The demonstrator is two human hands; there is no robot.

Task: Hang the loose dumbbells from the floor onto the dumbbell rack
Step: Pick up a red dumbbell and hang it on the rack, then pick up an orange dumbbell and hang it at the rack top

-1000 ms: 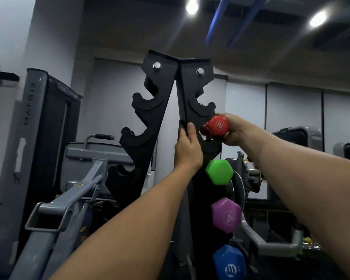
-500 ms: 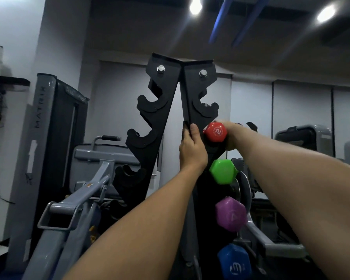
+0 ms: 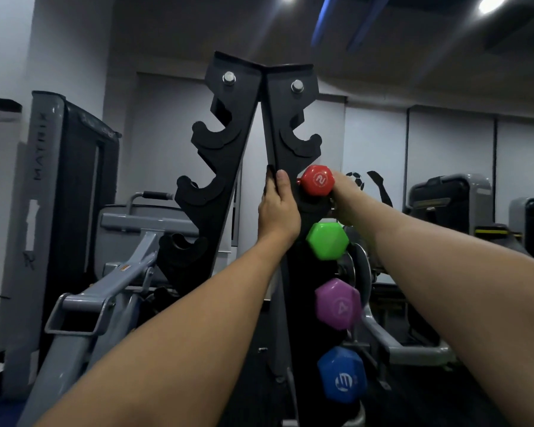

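A black A-frame dumbbell rack (image 3: pixel 228 143) with hook-shaped cradles stands straight ahead. My left hand (image 3: pixel 278 211) grips the edge of its right upright. My right hand (image 3: pixel 347 201) holds a red dumbbell (image 3: pixel 317 180) marked 2 at the second cradle on the right side; its fingers are hidden behind the weight. Below it hang a green dumbbell (image 3: pixel 327 241), a purple dumbbell (image 3: pixel 338 305) marked 4 and a blue dumbbell (image 3: pixel 341 375). The top right cradle and the left-side cradles are bare.
A grey weight machine frame (image 3: pixel 111 282) juts out at lower left, close to the rack. A tall grey and black machine (image 3: pixel 53 180) stands at the left wall. More gym machines (image 3: pixel 450 195) stand at the right, with another grey frame arm (image 3: pixel 392 337) low behind the rack.
The red dumbbell and my right hand have moved slightly down and inward into the rack's second right cradle. My left hand keeps its grip on the upright. The view has shifted slightly.
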